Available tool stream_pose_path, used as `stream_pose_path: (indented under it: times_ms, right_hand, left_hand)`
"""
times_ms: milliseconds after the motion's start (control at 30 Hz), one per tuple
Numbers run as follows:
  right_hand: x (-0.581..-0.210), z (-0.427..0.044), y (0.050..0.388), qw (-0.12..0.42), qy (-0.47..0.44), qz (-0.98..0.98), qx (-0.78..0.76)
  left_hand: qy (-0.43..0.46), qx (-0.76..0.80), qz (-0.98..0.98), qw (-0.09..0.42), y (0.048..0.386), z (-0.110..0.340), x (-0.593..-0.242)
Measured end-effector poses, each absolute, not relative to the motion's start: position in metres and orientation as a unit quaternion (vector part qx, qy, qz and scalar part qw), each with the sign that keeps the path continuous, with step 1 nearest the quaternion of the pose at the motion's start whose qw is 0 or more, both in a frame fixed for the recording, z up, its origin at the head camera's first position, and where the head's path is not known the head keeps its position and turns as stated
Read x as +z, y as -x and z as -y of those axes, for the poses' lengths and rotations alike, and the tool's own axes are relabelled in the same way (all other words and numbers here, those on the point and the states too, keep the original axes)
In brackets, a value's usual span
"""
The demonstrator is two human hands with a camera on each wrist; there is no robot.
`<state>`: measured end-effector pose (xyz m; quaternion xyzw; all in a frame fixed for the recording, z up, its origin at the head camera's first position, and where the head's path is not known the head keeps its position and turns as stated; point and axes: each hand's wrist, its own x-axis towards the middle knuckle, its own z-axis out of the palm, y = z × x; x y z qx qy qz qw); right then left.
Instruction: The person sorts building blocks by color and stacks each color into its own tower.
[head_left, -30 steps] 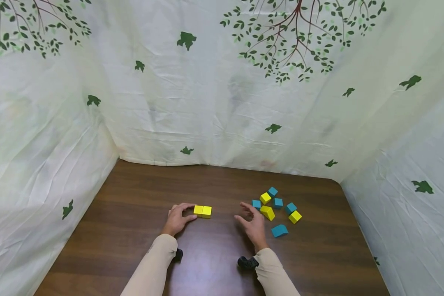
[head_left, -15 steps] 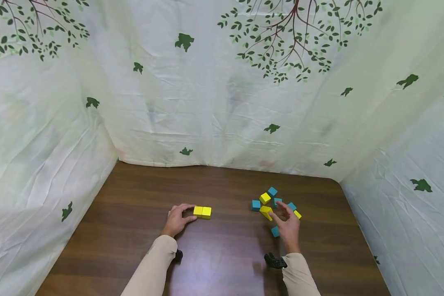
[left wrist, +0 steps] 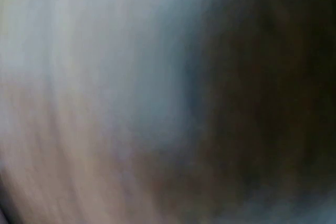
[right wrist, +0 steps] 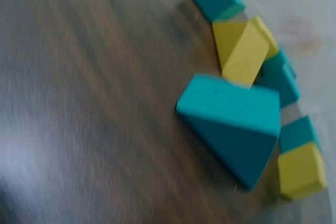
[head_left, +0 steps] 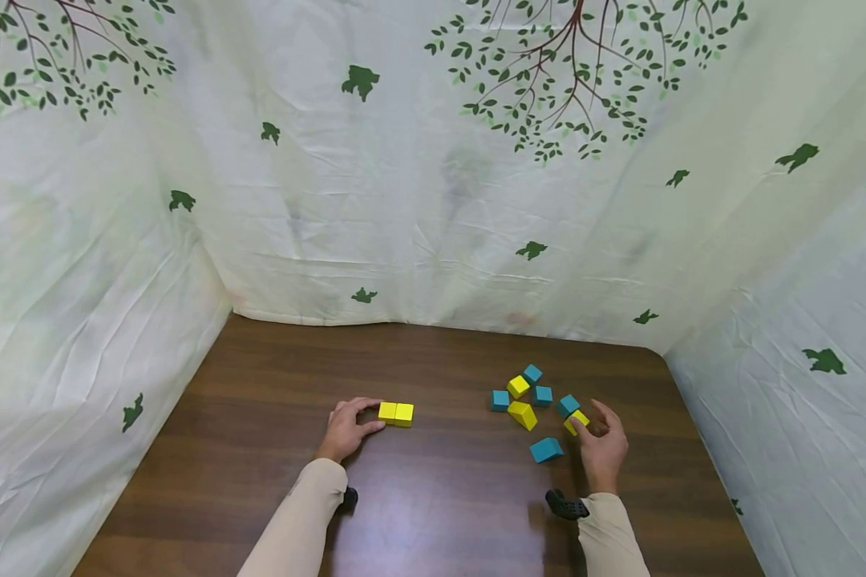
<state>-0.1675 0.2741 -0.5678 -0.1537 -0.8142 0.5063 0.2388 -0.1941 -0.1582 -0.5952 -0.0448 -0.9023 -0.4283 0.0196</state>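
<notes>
Two yellow cubes stand side by side left of centre in the head view. My left hand (head_left: 342,431) holds the left yellow cube (head_left: 386,413) at its left end, fingers behind and thumb in front; the right yellow cube (head_left: 403,414) adjoins it. At the right, my right hand (head_left: 603,453) is beside another yellow cube (head_left: 576,422), thumb at its near side and fingers spread apart. That cube (right wrist: 302,171) shows uncovered in the right wrist view, against a blue cube (right wrist: 297,134). The left wrist view is too blurred to read.
Left of my right hand lie a blue wedge-like block (head_left: 546,449), a yellow triangular block (head_left: 523,415), a yellow cube (head_left: 518,386) and several blue cubes, one at the group's left (head_left: 500,401). Behind the brown table (head_left: 296,353) hangs a leaf-patterned cloth (head_left: 418,200).
My right hand has moved rightward, past the blue wedge-like block, to the rightmost yellow cube. My left hand has stayed at the pair of yellow cubes.
</notes>
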Motion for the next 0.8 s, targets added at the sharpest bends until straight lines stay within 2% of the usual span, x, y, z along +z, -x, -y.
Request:
stream_pose_path:
  times_ms: [133, 433, 800]
  right_hand:
    - [-0.575, -0.282, 0.166, 0.229, 0.166, 0.823, 0.493]
    - [-0.589, -0.286, 0.165, 0.158, 0.195, 0.845, 0.472]
    - [-0.596, -0.284, 0.174, 0.164, 0.192, 0.844, 0.474]
  left_hand:
    - [0.046, -0.427, 0.903, 0.02, 0.194, 0.158, -0.595]
    - [0.044, -0.423, 0.905, 0.016, 0.195, 0.158, -0.596]
    - [0.046, -0.426, 0.903, 0.016, 0.195, 0.159, -0.597]
